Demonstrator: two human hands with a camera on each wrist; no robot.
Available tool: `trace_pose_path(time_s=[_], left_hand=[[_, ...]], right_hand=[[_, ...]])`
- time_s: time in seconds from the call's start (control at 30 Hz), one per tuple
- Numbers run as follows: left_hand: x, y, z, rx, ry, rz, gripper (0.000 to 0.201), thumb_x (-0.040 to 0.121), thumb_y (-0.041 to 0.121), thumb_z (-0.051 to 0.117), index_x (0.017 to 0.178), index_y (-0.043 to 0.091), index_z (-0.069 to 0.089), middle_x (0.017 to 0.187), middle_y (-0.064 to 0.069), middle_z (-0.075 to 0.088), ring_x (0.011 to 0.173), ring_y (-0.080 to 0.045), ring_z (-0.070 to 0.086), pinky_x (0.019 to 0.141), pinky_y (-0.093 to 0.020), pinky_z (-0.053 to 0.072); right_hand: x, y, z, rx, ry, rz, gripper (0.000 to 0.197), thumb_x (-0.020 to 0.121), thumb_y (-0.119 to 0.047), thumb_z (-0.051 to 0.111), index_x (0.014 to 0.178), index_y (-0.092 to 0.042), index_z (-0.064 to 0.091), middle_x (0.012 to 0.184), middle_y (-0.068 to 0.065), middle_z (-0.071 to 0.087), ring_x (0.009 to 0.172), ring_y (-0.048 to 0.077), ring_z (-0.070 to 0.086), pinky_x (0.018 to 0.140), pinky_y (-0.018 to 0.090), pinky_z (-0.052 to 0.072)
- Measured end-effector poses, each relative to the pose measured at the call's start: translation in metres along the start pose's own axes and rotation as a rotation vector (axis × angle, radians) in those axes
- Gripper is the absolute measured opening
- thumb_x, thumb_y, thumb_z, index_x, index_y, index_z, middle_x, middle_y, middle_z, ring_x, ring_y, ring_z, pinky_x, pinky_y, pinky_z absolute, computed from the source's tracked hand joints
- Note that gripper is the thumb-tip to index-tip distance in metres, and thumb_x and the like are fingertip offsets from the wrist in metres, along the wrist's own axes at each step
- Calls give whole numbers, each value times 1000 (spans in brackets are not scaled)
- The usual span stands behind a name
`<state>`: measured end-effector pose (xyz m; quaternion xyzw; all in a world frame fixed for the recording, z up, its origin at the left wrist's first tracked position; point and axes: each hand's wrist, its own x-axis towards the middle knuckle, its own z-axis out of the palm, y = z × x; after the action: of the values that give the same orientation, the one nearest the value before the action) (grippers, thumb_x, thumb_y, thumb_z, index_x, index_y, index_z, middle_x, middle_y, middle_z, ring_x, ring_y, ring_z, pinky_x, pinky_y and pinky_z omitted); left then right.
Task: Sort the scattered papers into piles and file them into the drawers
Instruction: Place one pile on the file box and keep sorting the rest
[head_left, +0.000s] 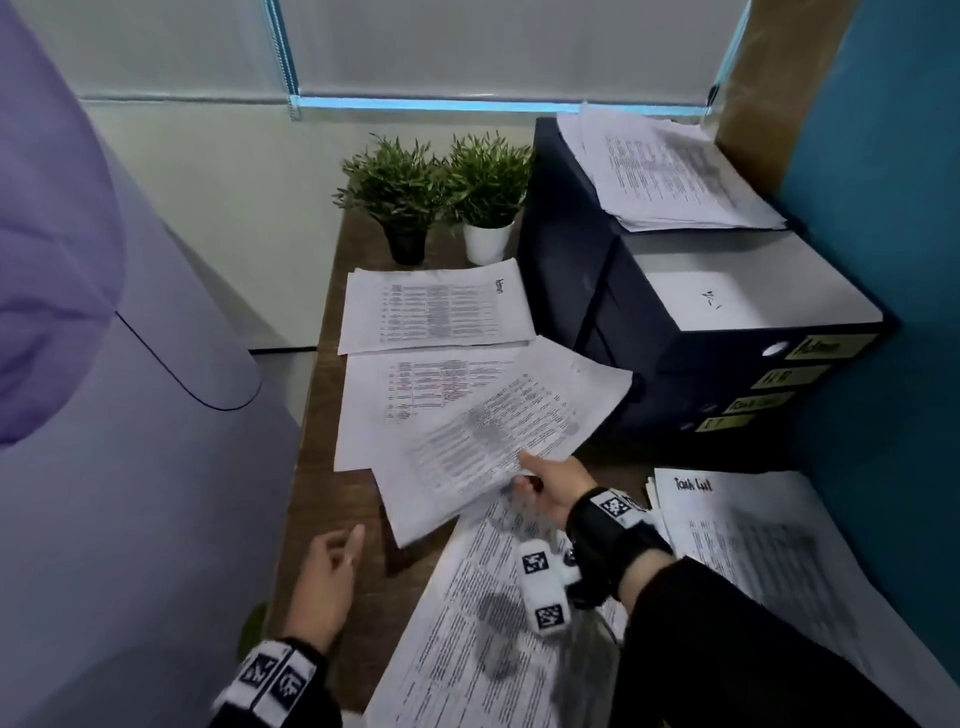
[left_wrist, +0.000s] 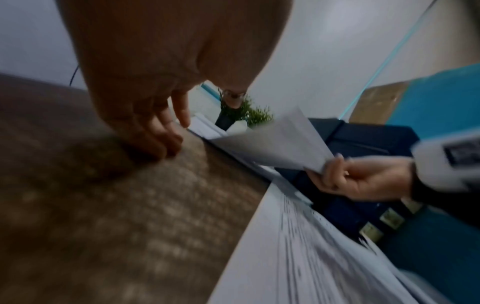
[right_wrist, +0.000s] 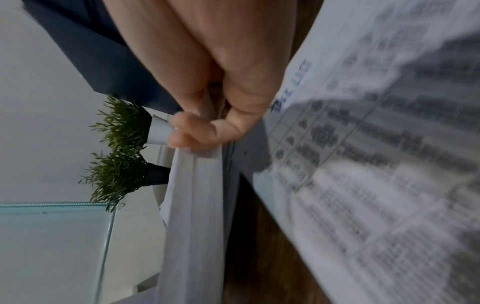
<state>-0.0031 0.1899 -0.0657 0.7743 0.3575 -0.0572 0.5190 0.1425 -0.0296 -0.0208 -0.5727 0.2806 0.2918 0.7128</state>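
While my right hand (head_left: 550, 488) pinches a sheaf of sheets (head_left: 498, 431) above the surface (head_left: 322, 493), my left hand (head_left: 324, 577) hovers empty; sorting stage; next, match it to a pile (head_left: 434, 306)

printed sheets (head_left: 498, 431) lifted (tilted), drawer unit (head_left: 691, 332) beside

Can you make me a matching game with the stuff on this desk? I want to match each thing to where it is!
Things:
1. held sheets
2. black plant pot
3. messy paper stack
4. yellow labels

Places:
A. on top of the drawer unit
B. on the drawer fronts
C. pinched in the right hand
D. left of the white plant pot

Pairs: 1-C, 2-D, 3-A, 4-B
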Motion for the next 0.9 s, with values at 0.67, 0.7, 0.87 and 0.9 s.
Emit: trace_pose_path(time_s=[0.67,0.7,0.87,0.9], left_hand=[[3,-4,14,819,-252,75,125,52,92,32,141,26,-27,142,9,-40,139,-24,-30,113,-54,-9],[1,-3,14,815,-238,74,118,61,85,40,143,28,-23,147,7,-37,140,-24,-29,113,-54,-8],[-8,10,26,720,-137,156,78,87,51,50,148,27,8,158,1,-9,145,-24,-10,116,-53,4],[-12,14,32,683,-138,199,71,89,44,50,148,26,13,158,1,-3,145,-23,-4,116,-51,8]], right_hand=[[19,3,40,-93,-258,46,26,89,-28,59,108,-12,54,111,5,58,85,19,61,71,29,51],[14,5,22,-126,-232,6,23,89,-28,60,106,-14,54,106,4,60,87,19,61,74,30,50],[-4,28,-75,-511,110,-195,5,92,-20,54,87,-19,53,93,3,59,74,13,56,59,26,40],[-5,34,-89,-612,140,-215,3,91,-18,55,89,-17,54,93,5,58,74,14,54,61,25,39]])
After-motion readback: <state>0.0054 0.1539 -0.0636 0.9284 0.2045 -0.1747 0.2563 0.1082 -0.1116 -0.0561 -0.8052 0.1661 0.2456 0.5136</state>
